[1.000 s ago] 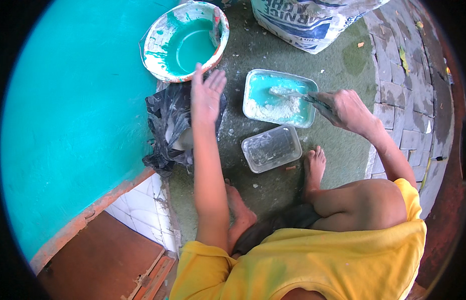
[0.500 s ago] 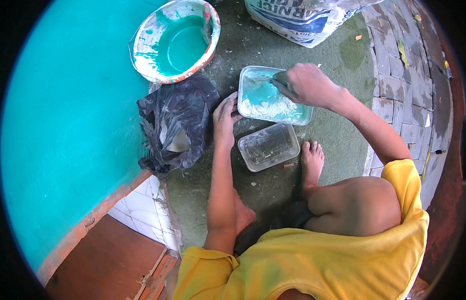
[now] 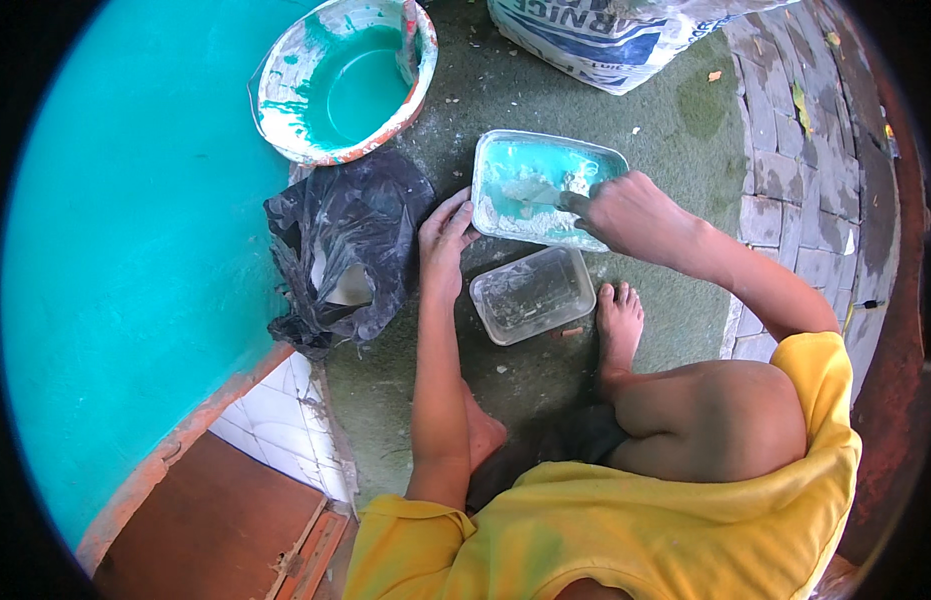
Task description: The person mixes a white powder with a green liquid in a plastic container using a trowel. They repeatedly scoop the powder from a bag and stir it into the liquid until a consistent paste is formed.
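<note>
A white-rimmed rectangular plastic tub (image 3: 485, 226) holds turquoise paste with pale powder in it. My right hand (image 3: 640, 222) is closed around a putty knife (image 3: 531, 191), its blade down in the paste; the fingers hide its handle. Against the tub's left side, my left hand (image 3: 444, 240) holds the wall with its fingers bent along it. Just below the tub, on the floor, lies a smaller clear plastic container (image 3: 534, 297) with whitish smears inside.
A bucket (image 3: 285, 135) of turquoise paint, with a brush in it, stands at the upper left. Below it lies a crumpled black plastic bag (image 3: 370, 210). A large printed sack (image 3: 585, 45) stands at the far side. The turquoise wall (image 3: 135, 250) borders the left.
My right hand has moved a little down and to the right; the knife blade now shows in the tub's middle. The powder looks more mixed in. My left hand stays at the tub.
</note>
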A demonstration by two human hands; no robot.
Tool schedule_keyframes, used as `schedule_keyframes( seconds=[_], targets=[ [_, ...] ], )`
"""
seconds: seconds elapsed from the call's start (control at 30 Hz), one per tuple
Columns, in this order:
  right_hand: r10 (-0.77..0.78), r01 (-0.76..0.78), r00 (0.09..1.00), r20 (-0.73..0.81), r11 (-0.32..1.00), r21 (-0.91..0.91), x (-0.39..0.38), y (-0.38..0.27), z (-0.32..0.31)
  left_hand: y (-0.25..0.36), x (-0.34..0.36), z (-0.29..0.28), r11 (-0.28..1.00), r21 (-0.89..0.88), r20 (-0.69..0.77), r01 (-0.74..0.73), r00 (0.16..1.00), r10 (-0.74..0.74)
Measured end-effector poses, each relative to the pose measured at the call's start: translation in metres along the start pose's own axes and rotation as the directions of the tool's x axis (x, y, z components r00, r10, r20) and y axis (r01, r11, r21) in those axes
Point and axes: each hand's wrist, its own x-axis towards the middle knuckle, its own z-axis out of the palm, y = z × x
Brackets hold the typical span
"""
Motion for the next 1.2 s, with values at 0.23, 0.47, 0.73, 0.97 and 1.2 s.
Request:
schedule_keyframes(
  seconds=[0.23,0.47,0.73,0.97,1.2],
  targets=[
    [0.06,-0.052,0.991,-0.116,0.996,0.069,-0.029,0.02,-0.011,0.001,0.001,-0.002,0.997,0.077,0.016,0.001,1.0,-0.003],
    [0.129,-0.129,0.985,-0.114,0.992,0.005,-0.036,0.053,0.015,0.004,0.005,-0.002,0.997,0.068,0.062,0.047,0.997,-0.051],
    [0.279,-0.266,0.96,-0.026,0.935,0.236,-0.061,0.05,0.028,0.01,0.004,0.004,0.993,0.084,0.073,0.087,0.993,-0.094],
    [0.374,-0.339,0.927,0.018,0.818,0.464,-0.068,0.037,0.023,0.002,0.008,-0.003,0.996,0.015,0.094,0.087,0.992,-0.088],
    [0.45,-0.463,0.875,0.178,0.671,0.579,-0.071,0.022,0.023,0.003,0.008,-0.003,0.995,-0.021,0.1,0.095,0.991,-0.092]
  ],
)
